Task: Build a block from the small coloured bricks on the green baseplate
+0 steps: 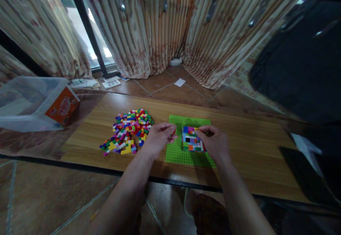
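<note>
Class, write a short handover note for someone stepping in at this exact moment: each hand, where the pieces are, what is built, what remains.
Left hand: fingers pinched on a small red brick, over the left edge of the green baseplate.
Right hand: fingertips on the top right of the multicoloured block build.
Things: the build stands on the baseplate on the wooden table; the loose brick pile lies to its left.
Done: a cube-like build several layers high.
Left: the red brick is not yet placed; many loose bricks remain.
</note>
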### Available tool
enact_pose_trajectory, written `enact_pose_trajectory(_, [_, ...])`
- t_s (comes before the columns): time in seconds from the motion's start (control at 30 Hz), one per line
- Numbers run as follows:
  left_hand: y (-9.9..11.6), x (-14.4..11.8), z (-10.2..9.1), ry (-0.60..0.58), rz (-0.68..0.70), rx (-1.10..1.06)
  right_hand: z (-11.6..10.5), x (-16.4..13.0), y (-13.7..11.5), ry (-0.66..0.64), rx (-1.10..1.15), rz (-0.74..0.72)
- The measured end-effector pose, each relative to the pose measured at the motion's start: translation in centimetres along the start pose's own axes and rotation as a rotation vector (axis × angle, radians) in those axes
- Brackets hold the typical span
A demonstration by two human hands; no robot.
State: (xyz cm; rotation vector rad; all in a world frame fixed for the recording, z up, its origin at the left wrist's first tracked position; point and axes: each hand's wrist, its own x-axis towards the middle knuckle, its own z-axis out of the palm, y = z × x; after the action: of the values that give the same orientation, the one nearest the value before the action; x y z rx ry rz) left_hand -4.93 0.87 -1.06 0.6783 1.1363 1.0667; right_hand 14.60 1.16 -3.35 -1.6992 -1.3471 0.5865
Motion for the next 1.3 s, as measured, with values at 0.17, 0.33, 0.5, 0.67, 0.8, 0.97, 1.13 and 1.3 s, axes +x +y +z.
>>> enact_pose_trajectory(0.17, [-0.3, 0.1, 0.4, -0.043, 0.073, 0.022, 0.2, 0.0, 0.0, -0.008, -0.054, -0.004])
enact_pose_trajectory(0.33, [-1.0, 0.5, 0.6, -0.021, 0.147, 0.171, 0.4, -0.1, -0.5, 0.010, -0.113, -0.037])
enact_pose_trajectory(0.5, [-2.1, 0.9, 0.7, -0.023, 0.318, 0.449, 0.4, -0.2, -0.5, 0.005, -0.097, -0.024])
enact_pose_trajectory(0.67, [-2.7, 0.7, 1.7, -0.045, 0.453, 0.574, 0.0, 0.3, 0.7, -0.017, 0.109, 0.055])
enact_pose_trajectory(0.8, [-2.6, 0.5, 2.8, -0.001, 0.548, 0.741, -0.7, 0.2, 1.0, -0.022, 0.193, 0.096])
enact_pose_trajectory(0.97, [-2.8, 0.5, 3.7, -0.041, 0.620, 0.916, -1.3, -0.5, 0.3, -0.051, 0.082, 0.014])
enact_pose_trajectory(1.13, [-2.9, 0.6, 3.9, -0.045, 0.741, 1.068, -1.7, -0.7, 0.1, -0.077, 0.043, 0.015])
enact_pose_trajectory(1.3, [-2.7, 0.7, 3.8, -0.061, 0.775, 1.082, -2.1, -0.7, 0.0, -0.074, -0.013, -0.029])
